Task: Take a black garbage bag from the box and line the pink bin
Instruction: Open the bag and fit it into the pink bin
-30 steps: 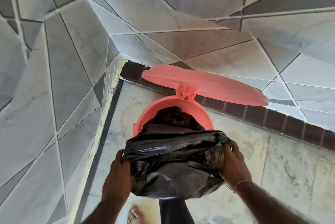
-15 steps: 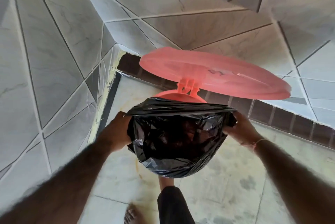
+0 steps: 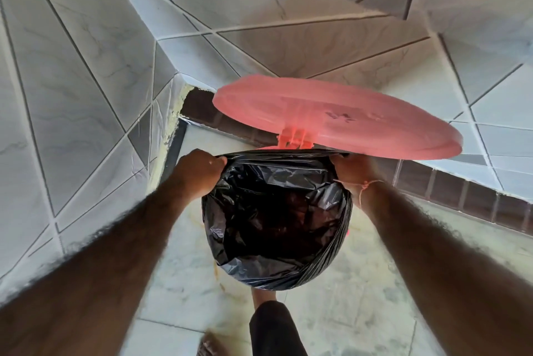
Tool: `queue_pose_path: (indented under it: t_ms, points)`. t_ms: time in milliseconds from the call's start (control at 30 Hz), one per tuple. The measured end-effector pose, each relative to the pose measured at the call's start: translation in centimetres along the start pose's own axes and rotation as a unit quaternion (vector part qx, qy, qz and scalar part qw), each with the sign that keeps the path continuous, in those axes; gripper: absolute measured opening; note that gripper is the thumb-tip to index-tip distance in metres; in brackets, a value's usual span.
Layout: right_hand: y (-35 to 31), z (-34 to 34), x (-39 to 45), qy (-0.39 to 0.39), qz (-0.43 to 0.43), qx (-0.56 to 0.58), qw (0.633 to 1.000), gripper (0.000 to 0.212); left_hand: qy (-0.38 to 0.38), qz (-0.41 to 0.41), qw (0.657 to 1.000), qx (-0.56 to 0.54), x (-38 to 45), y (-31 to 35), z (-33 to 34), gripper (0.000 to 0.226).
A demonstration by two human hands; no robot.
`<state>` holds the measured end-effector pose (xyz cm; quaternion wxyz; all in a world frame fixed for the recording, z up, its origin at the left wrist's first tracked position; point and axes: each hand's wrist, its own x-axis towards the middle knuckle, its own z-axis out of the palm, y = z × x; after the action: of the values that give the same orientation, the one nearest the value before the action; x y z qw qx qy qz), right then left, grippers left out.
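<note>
While the pink bin (image 3: 284, 148) is standing in the corner of a tiled room, a person is bending over it with both bare arms reaching forward. Its round lid (image 3: 337, 116) is tilting open on the hinge at the far side, above the mouth. The black garbage bag (image 3: 274, 220) is sitting in the bin with its mouth spread wide, and its film is covering nearly all of the pink body, so only a strip of rim is showing under the hinge. The left hand (image 3: 199, 172) is clenching the bag's edge at the left side of the rim, fingers curled over the plastic. The right hand (image 3: 354, 172), with a thin thread around the wrist, is gripping the bag's edge at the right side. Pale floor tiles (image 3: 184, 277) are lying beneath, and grey wall tiles (image 3: 86, 81) are rising to the left and behind. A bare foot (image 3: 209, 345) is showing at the bottom edge.
</note>
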<state>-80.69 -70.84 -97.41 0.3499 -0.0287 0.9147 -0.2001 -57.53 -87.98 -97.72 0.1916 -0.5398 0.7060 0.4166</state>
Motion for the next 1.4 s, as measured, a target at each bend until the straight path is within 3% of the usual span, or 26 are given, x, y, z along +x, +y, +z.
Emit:
queue_pose_path:
  t_ms: [100,200,367,467,533,600,667,800,867,933,1000,1067,1167,1267,1367,1400]
  points:
    - [0.3,0.4,-0.7,-0.04,0.021,0.07,0.997,0.022,0.009,-0.042,0.999,0.016,-0.1,0.6,1.1,0.051]
    - [1.8,0.4,-0.8,-0.057,0.041,0.105,0.992,0.027,0.01,-0.052,0.998,0.039,-0.5,0.3,1.4,0.055]
    - [3.2,-0.4,-1.7,-0.084,0.102,0.211,0.969,0.019,0.023,0.036,0.998,0.046,-1.7,-0.3,1.1,0.024]
    - [4.3,-0.6,-2.2,-0.068,0.086,0.26,0.96,0.021,0.083,0.075,0.993,0.021,-2.9,-1.6,1.6,0.029]
    - [5.1,-0.6,-2.5,-0.039,0.022,0.192,0.98,0.024,0.111,0.1,0.988,0.037,-3.9,-2.4,2.2,0.024]
    - [5.6,-0.9,-2.9,-0.007,-0.077,0.059,0.995,0.02,0.148,0.146,0.971,0.12,-4.9,-3.1,2.3,0.018]
    - [6.1,-1.4,-3.4,0.017,-0.154,-0.036,0.987,0.021,0.149,0.156,0.955,0.203,-5.7,-3.5,2.1,0.028]
    - [6.9,-2.1,-4.0,0.002,-0.234,-0.168,0.958,0.025,0.133,0.144,0.928,0.317,-6.3,-4.4,1.8,0.012]
    - [7.5,-2.1,-3.7,-0.012,-0.207,-0.167,0.964,0.028,0.111,0.116,0.958,0.239,-5.7,-5.4,2.0,0.016]
    - [7.7,-1.9,-3.2,-0.034,-0.12,-0.074,0.989,0.033,0.026,0.042,0.998,0.027,-5.4,-5.3,1.8,0.022]
    - [8.1,-1.7,-3.1,-0.031,-0.068,-0.023,0.997,0.033,-0.045,-0.063,0.98,-0.184,-5.8,-4.8,2.1,0.028]
    - [8.4,-1.7,-3.5,-0.019,-0.118,-0.111,0.987,0.027,-0.073,-0.126,0.943,-0.3,-6.4,-4.5,2.3,0.032]
    - [9.2,-1.9,-4.8,0.02,-0.234,-0.234,0.943,0.019,-0.063,-0.172,0.908,-0.376,-7.3,-4.8,3.3,0.028]
    - [10.3,-1.8,-5.4,0.047,-0.25,-0.199,0.946,0.014,-0.024,-0.191,0.884,-0.426,-7.5,-5.1,4.4,0.024]
    - [10.6,-1.3,-4.8,0.018,-0.117,-0.036,0.992,0.023,-0.01,-0.185,0.868,-0.46,-7.5,-5.7,5.3,0.02]
    - [10.4,-1.2,-4.5,0.015,-0.07,0.028,0.997,0.026,-0.001,-0.163,0.887,-0.431,-7.5,-5.9,5.4,0.018]
